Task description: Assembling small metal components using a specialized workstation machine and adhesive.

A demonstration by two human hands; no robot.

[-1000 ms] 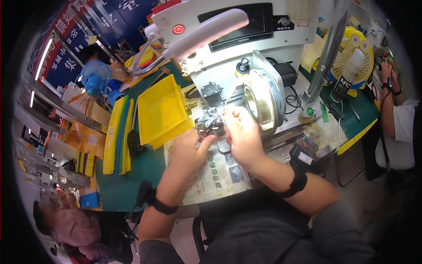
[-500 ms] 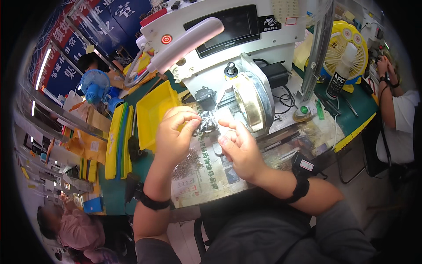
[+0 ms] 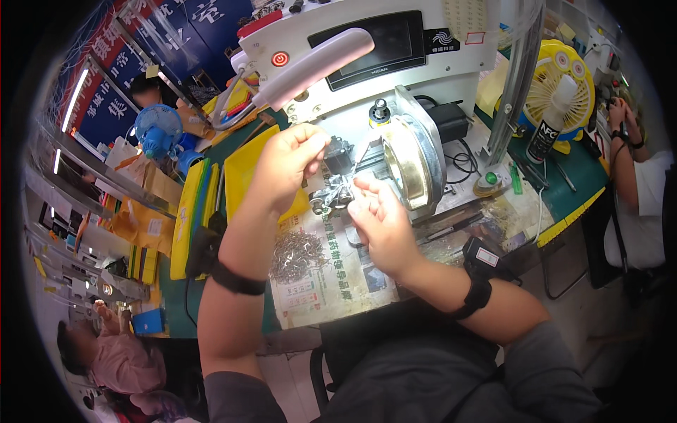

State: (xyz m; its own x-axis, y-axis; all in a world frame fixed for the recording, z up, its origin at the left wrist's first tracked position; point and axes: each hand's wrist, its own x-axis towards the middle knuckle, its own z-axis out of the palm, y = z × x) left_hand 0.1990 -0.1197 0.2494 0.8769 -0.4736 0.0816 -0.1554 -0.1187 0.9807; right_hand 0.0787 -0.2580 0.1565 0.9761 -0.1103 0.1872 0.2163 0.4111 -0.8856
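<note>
My left hand (image 3: 290, 166) is raised over the near right edge of the yellow tray (image 3: 243, 173). Its thumb and forefinger are pinched together; what they hold, if anything, is too small to make out. Closed as well, my right hand (image 3: 381, 222) has its fingertips beside the small metal fixture (image 3: 330, 196) at the front of the machine. Anything between those fingertips is lost in the glare. Just behind the fixture is a small black block (image 3: 339, 155), and right of it a large round metal wheel housing (image 3: 409, 169). A pile of thin metal pieces (image 3: 297, 255) lies on printed paper in front.
The white machine (image 3: 317, 106) carries a dark screen (image 3: 374, 53) and a lamp arm (image 3: 317, 67). At right stand a spray can (image 3: 543, 141), a yellow fan (image 3: 560, 92) and a metal post (image 3: 509, 99). Yellow folders (image 3: 190, 218) lie left. Other people sit on both sides.
My left hand has lifted away from the fixture, up and slightly left, uncovering the fixture and metal pile. My right hand stays beside the fixture. The whole view has shifted slightly.
</note>
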